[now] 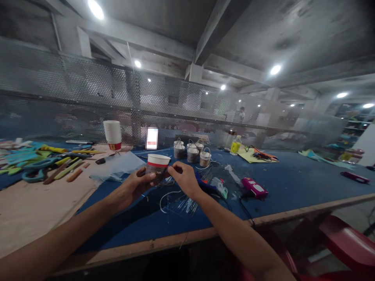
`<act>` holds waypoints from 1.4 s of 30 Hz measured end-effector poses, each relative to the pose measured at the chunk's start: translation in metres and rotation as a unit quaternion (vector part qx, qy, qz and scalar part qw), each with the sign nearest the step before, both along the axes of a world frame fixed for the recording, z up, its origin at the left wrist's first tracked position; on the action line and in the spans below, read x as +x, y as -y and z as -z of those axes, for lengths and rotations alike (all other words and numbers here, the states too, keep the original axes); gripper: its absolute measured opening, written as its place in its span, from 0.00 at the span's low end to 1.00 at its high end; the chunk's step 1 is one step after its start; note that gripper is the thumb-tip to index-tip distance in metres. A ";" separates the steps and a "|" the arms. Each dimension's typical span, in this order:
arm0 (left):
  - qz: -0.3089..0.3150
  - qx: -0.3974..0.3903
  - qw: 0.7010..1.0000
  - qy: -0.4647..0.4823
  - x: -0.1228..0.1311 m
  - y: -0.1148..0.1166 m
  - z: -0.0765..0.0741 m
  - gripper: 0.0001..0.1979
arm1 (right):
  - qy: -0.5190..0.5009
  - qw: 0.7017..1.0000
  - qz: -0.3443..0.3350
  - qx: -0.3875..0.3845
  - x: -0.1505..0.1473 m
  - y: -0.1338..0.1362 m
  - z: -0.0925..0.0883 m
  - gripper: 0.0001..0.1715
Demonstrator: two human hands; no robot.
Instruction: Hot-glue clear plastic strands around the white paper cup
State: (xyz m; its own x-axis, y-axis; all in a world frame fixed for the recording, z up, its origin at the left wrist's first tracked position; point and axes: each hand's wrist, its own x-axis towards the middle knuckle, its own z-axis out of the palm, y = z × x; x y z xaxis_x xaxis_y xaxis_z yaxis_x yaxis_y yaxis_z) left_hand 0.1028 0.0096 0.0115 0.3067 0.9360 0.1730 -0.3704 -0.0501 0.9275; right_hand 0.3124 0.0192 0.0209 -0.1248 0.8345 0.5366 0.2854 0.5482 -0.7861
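A paper cup [158, 160] with a white rim, a red band and a dark brown covering round its lower wall is held upright above the blue table. My left hand [135, 185] is wrapped round its left side, thumb across the front. On the other side, the fingers of my right hand [184, 177] are pinched together against the cup wall; whatever is between the fingertips is too small to make out. Below my hands lie thin wires [189, 203] and a curved white cord [164, 201]. A blue glue gun [206, 183] rests just right of my right hand.
Several small wrapped cups with handles [192, 153] stand behind. A stack of paper cups [112, 132] is at back left, near scissors [38, 168] and coloured strips. To the right are a yellow-labelled bottle [235, 145], a magenta power strip [254, 188] and a red chair [348, 242].
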 end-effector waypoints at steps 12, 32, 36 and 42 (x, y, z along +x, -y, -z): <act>-0.019 0.015 0.999 -0.033 -0.005 -0.007 0.005 0.26 | -0.034 0.995 -0.068 -0.072 0.004 -0.015 0.005 0.15; -0.001 -0.022 1.000 0.006 0.001 0.002 -0.007 0.16 | 0.013 0.999 -0.043 0.023 0.001 -0.007 0.008 0.15; -0.001 -0.019 1.000 0.021 0.000 -0.002 -0.003 0.12 | 0.142 0.981 -0.032 0.128 -0.001 -0.002 0.008 0.17; -0.015 -0.061 0.997 0.049 -0.003 -0.003 -0.003 0.13 | 0.301 0.927 -0.037 0.219 -0.004 0.000 0.017 0.13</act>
